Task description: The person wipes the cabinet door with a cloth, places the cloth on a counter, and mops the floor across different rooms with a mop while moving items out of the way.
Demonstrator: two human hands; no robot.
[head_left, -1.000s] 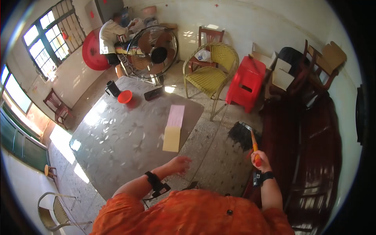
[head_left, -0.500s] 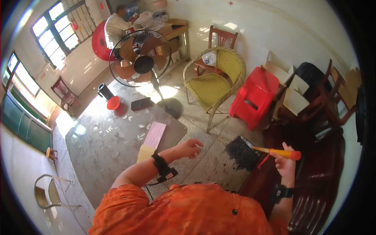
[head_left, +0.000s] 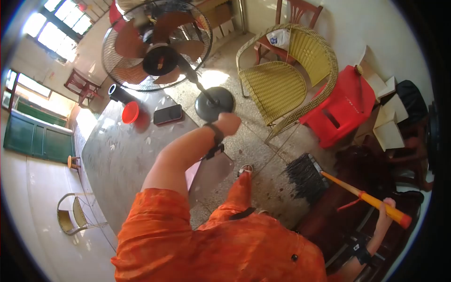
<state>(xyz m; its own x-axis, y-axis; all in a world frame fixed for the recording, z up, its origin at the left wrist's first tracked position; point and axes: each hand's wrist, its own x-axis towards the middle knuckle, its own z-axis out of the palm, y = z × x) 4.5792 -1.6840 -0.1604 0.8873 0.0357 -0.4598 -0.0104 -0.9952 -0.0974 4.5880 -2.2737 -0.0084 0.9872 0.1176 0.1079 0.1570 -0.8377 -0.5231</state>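
Note:
My right hand point(head_left: 386, 210) is closed around the orange handle of a broom point(head_left: 307, 176), near the handle's red end. The broom's black bristles rest on the speckled floor beside the dark wooden bench. My left hand point(head_left: 229, 124) is stretched forward past the table edge, beside the round black base of a standing fan point(head_left: 162, 60). Its fingers look curled in, and I cannot make out whether anything is in them. Under my left forearm, a pink sheet point(head_left: 191, 175) shows partly on the grey table point(head_left: 122, 171).
A yellow woven chair point(head_left: 275, 89) and red plastic stools point(head_left: 340, 105) stand ahead to the right. The dark bench point(head_left: 324, 225) borders my right side. On the table are a red bowl point(head_left: 130, 113), a black phone point(head_left: 167, 114) and a dark flask point(head_left: 120, 94).
My left hand has moved forward toward the fan base, its fingers now less spread. My right hand has moved right and down with the handle, which now lies lower. The view has shifted closer to the fan and chair.

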